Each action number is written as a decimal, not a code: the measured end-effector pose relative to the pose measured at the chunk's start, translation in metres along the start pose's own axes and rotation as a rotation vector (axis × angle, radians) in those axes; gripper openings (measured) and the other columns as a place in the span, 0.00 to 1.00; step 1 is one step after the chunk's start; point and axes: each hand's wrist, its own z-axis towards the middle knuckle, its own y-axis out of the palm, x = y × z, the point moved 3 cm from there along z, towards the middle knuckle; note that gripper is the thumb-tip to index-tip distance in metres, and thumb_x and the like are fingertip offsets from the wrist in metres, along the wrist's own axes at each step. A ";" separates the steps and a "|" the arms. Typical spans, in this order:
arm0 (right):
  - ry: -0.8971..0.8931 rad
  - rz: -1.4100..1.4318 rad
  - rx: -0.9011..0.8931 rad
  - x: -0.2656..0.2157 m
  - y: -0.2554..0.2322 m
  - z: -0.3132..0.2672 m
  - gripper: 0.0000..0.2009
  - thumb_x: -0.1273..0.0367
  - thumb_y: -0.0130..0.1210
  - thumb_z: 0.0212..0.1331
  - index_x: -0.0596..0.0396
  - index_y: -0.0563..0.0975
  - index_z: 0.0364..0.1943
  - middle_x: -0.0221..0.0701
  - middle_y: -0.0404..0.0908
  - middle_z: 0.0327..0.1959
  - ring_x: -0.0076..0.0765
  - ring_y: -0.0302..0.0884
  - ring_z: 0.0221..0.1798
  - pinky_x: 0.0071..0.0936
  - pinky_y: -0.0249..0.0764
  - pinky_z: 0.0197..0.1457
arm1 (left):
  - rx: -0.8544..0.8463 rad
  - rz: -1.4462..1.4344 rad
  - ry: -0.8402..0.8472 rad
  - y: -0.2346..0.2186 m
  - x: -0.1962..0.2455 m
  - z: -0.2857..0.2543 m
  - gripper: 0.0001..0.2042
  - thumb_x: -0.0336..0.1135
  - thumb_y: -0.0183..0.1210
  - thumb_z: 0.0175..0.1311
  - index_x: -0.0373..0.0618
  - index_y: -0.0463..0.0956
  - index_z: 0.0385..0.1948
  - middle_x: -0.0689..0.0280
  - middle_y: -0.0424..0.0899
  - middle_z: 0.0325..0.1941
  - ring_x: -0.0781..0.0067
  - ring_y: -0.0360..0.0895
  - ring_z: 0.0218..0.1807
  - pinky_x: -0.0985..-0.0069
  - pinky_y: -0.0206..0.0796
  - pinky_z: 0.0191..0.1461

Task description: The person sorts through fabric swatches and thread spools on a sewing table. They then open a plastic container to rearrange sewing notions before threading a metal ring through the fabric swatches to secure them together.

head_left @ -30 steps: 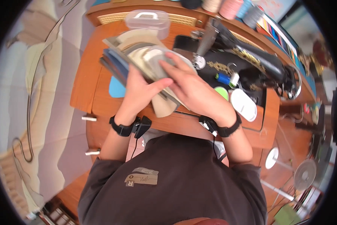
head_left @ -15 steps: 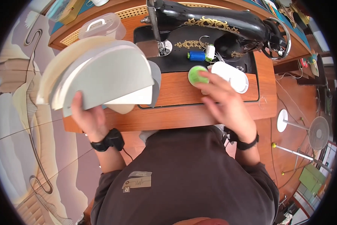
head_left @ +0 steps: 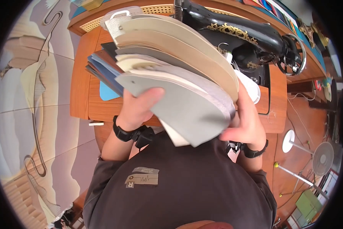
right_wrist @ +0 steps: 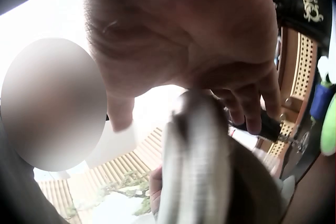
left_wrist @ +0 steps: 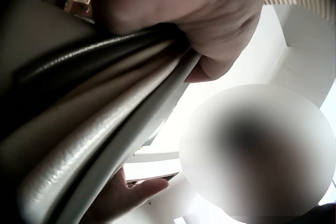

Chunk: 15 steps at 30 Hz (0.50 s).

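A thick stack of half-round leather pieces (head_left: 186, 103), in grey, cream, tan and brown, is fanned out above the wooden table (head_left: 81, 91). My left hand (head_left: 135, 110) grips its left end, thumb pressed on the grey top piece. Dark blue pieces (head_left: 106, 72) stick out at the far left of the stack. At the right curved edge is my right hand (head_left: 251, 124), fingers behind the stack and thumb in front. In the right wrist view my right hand (right_wrist: 184, 35) straddles the blurred edges of the leather pieces (right_wrist: 197, 166), thumb and fingers spread apart.
Behind the stack stands a black sewing machine (head_left: 236, 32) with gold ornament. A clear plastic box (head_left: 131, 10) sits at the back left, a light blue flat piece (head_left: 108, 91) at the left, a white oval case (head_left: 252, 89) at the right. A blue thread spool (right_wrist: 320, 100) lies by the machine.
My left hand has swung the stack rightward and toward my body, fanning it wider. From near the green round lid, my right hand has moved to the stack's right edge.
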 end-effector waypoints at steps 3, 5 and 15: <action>0.026 -0.040 0.002 0.001 0.013 0.018 0.39 0.68 0.75 0.52 0.61 0.68 0.69 0.40 0.79 0.61 0.36 0.75 0.65 0.34 0.71 0.68 | -0.113 0.279 0.193 0.019 0.012 0.008 0.26 0.24 0.68 0.57 0.35 0.73 0.58 0.60 0.84 0.54 0.70 0.82 0.54 0.70 0.76 0.56; 0.094 0.065 0.060 0.011 0.022 0.023 0.34 0.73 0.72 0.55 0.61 0.70 0.67 0.39 0.81 0.60 0.35 0.76 0.63 0.33 0.72 0.66 | -0.300 0.561 0.360 0.022 0.023 0.016 0.27 0.25 0.70 0.54 0.35 0.74 0.58 0.60 0.85 0.54 0.72 0.82 0.54 0.71 0.75 0.57; -0.091 -0.333 0.305 0.030 0.025 0.037 0.53 0.76 0.73 0.48 0.52 0.51 0.79 0.46 0.65 0.74 0.49 0.71 0.71 0.40 0.71 0.71 | -0.356 0.754 0.449 0.035 -0.004 0.032 0.35 0.25 0.70 0.46 0.39 0.72 0.63 0.56 0.80 0.61 0.54 0.78 0.62 0.65 0.68 0.68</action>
